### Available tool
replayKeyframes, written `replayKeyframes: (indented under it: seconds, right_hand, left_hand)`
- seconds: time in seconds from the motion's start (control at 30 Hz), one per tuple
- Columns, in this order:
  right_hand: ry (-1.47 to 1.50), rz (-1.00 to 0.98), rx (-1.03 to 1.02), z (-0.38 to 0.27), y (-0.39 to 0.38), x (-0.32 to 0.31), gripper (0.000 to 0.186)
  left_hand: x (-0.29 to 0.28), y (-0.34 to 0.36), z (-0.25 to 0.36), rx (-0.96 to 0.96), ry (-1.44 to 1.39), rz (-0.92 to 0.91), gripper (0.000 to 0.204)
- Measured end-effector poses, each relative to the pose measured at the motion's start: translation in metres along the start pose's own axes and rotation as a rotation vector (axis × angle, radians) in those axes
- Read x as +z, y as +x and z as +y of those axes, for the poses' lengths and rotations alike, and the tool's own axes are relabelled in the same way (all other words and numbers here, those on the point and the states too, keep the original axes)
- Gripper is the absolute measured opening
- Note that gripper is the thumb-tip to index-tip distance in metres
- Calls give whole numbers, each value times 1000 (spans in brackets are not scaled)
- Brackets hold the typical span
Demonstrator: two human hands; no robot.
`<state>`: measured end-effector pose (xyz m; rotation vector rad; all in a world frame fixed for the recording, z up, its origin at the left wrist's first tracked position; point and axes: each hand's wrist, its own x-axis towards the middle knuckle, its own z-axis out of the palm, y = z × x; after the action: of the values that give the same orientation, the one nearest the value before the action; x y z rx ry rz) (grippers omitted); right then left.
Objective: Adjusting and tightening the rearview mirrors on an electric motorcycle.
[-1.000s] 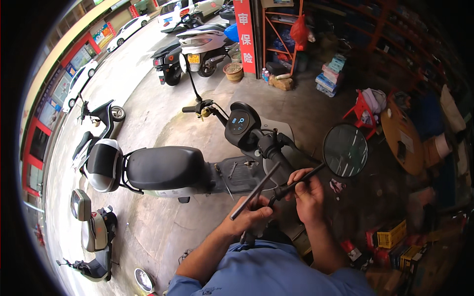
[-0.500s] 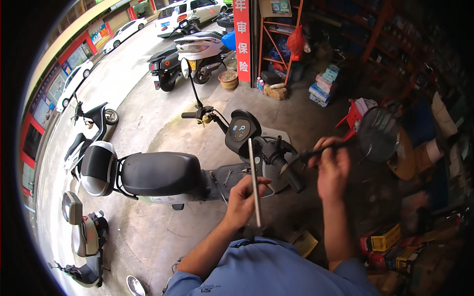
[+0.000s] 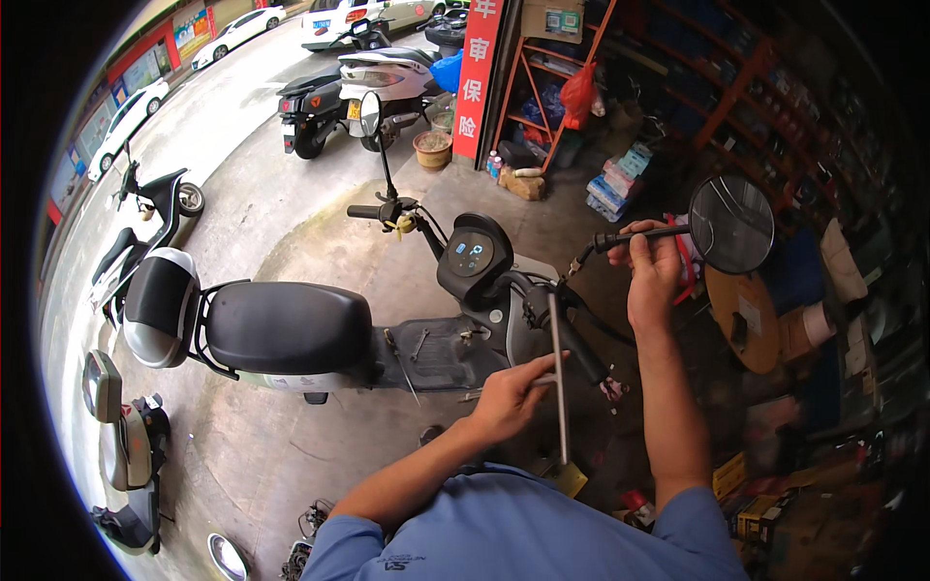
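Note:
My left hand (image 3: 511, 399) is closed around a T-shaped metal wrench (image 3: 560, 416), whose long bar stands across the front of my fingers beside the right handlebar grip (image 3: 584, 353). Raised to the right of the handlebar, my right hand (image 3: 651, 266) pinches the black stem of a round rear-view mirror (image 3: 733, 225). The stem's threaded end points left, apart from the handlebar. Before me stands an electric scooter (image 3: 291, 324) with its dashboard (image 3: 474, 257) lit. Another mirror (image 3: 371, 114) is mounted on its far handlebar.
A spanner (image 3: 419, 344) and a thin screwdriver-like tool (image 3: 401, 368) lie on the scooter's footboard. Shelves (image 3: 736, 92) and a round wooden board (image 3: 741, 320) stand at right. More scooters (image 3: 155, 232) are parked at left, and a round mirror (image 3: 229, 557) lies on the floor.
My right hand has turned the mirror so its round face shows, raised clear of the handlebar. My left hand has shifted right and slightly down with the wrench. The view has moved a little.

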<state>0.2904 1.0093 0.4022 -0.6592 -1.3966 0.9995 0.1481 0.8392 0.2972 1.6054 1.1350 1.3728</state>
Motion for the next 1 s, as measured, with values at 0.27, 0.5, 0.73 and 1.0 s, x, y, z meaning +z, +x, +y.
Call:
replayKeyframes:
  seconds: [0.27, 0.5, 0.73, 1.0]
  right_hand:
    - [-37, 20, 35, 10, -1, 4, 8]
    - [-110, -19, -11, 15, 5, 6, 7]
    - [-305, -166, -202, -5, 6, 8, 10]
    - [-876, -525, -427, -37, 29, 18, 9]
  left_hand:
    - [10, 12, -1, 54, 159, -150, 74]
    - [12, 21, 3, 77, 232, -143, 74]
    - [13, 23, 1, 51, 236, -125, 69]
    - [17, 22, -6, 62, 196, -96, 67]
